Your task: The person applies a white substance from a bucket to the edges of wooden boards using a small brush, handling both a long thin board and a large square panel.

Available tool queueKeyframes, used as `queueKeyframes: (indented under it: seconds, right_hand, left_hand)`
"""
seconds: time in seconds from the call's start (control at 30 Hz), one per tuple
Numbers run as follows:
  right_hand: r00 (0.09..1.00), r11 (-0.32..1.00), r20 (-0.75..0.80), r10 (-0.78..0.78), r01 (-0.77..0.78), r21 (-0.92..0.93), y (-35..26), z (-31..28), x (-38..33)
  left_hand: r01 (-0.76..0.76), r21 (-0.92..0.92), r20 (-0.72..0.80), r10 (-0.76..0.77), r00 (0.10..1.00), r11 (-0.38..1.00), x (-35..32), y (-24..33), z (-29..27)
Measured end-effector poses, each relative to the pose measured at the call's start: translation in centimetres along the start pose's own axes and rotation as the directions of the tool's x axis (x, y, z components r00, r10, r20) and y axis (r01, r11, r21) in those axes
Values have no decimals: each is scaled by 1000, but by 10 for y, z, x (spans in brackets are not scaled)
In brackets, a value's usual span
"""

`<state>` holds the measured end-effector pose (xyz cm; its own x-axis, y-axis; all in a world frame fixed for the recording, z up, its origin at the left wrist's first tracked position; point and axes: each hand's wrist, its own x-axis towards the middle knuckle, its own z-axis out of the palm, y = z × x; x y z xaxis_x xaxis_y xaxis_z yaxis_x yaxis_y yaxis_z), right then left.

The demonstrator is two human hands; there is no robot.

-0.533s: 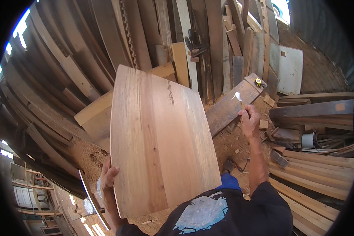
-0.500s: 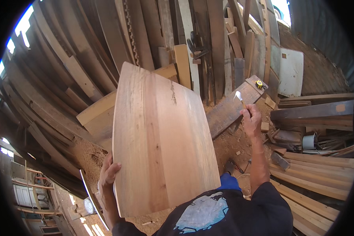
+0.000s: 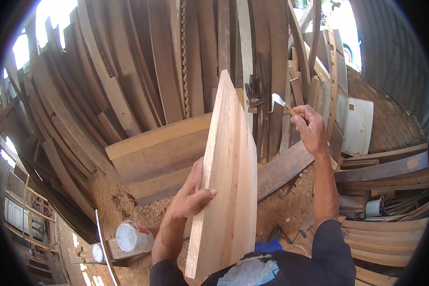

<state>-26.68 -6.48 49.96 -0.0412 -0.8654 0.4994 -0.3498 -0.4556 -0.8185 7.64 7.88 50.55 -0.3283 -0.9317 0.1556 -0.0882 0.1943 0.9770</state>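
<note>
The wooden panel (image 3: pixel 233 190) is turned nearly edge-on before the person's chest, with open air, I notice, between its right side and the forward-reaching right hand (image 3: pixel 311 128) pinching a white-tipped stick (image 3: pixel 288 108), while the left hand (image 3: pixel 191 198) clasps the panel's thick left edge.

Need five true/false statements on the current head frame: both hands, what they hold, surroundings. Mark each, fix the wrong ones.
1. The left hand grips the wooden panel along an edge. True.
2. The right hand holds a hammer. False: it holds a thin stick with a white tip.
3. The white tip is pressed against the panel. False: it is clear of the panel, to its right in the picture.
4. Tall boards stand beyond the panel. True.
5. The bucket is right of the panel. False: it is at lower left.
</note>
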Motion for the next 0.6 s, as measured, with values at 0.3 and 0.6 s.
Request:
queueKeyframes:
  seconds: [0.3,0.6]
  right_hand:
    - [970,987,210,-126,145,-74,-3,45,121]
    - [916,924,364,-170,277,-263,30,88,174]
  left_hand:
    - [-41,-219,-126,14,992,975,17,8,51]
    - [2,-120,-114,-16,993,993,21,19,72]
